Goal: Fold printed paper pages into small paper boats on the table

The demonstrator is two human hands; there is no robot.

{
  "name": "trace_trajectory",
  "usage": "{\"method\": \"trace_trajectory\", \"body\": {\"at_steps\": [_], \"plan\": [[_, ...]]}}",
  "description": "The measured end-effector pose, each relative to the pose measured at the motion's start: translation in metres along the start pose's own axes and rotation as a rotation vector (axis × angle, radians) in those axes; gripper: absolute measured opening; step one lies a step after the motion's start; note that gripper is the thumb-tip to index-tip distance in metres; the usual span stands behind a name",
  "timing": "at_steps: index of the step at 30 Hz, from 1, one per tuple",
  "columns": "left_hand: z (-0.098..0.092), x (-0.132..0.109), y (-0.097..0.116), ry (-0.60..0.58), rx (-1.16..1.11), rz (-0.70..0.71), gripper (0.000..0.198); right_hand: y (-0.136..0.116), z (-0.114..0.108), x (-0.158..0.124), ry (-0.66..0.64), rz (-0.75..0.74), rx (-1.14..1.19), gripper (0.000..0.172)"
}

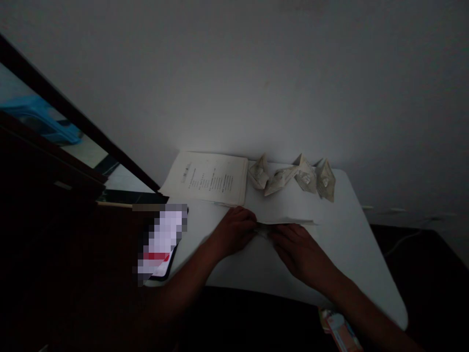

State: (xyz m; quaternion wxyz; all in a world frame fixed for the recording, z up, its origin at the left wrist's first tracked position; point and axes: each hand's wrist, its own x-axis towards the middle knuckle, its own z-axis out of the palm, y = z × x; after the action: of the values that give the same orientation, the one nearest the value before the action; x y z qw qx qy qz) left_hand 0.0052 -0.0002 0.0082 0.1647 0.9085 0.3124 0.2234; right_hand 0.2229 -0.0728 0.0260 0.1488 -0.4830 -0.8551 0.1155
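Note:
On the white table (351, 244) lies a folded sheet of paper (293, 222), seen nearly edge-on. My left hand (234, 233) rests on its left end with fingers curled and pressed on the paper. My right hand (300, 252) lies flat over the paper's near side, fingers stretched toward the left hand. The two hands almost meet at the fold.
A stack of printed sheets (208, 177) lies at the table's back left. Several folded paper boats (295, 178) stand in a row at the back by the wall. A phone (161, 244) sits at the left edge. A small packet (339, 330) shows below the front edge.

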Motion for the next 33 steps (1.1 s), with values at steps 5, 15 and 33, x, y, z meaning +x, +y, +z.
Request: {"method": "trace_trajectory", "body": {"at_steps": [5, 15, 33], "plan": [[0.003, 0.006, -0.003, -0.023, 0.009, -0.029, 0.008, -0.001, 0.008, 0.003, 0.006, 0.011, -0.018, 0.032], [-0.003, 0.027, 0.003, -0.128, -0.058, -0.234, 0.01, 0.003, 0.013, 0.002, 0.073, -0.023, -0.013, 0.033], [0.01, 0.026, 0.01, 0.01, -0.028, -0.324, 0.012, -0.001, 0.011, 0.01, 0.029, 0.007, -0.037, 0.031]]}}
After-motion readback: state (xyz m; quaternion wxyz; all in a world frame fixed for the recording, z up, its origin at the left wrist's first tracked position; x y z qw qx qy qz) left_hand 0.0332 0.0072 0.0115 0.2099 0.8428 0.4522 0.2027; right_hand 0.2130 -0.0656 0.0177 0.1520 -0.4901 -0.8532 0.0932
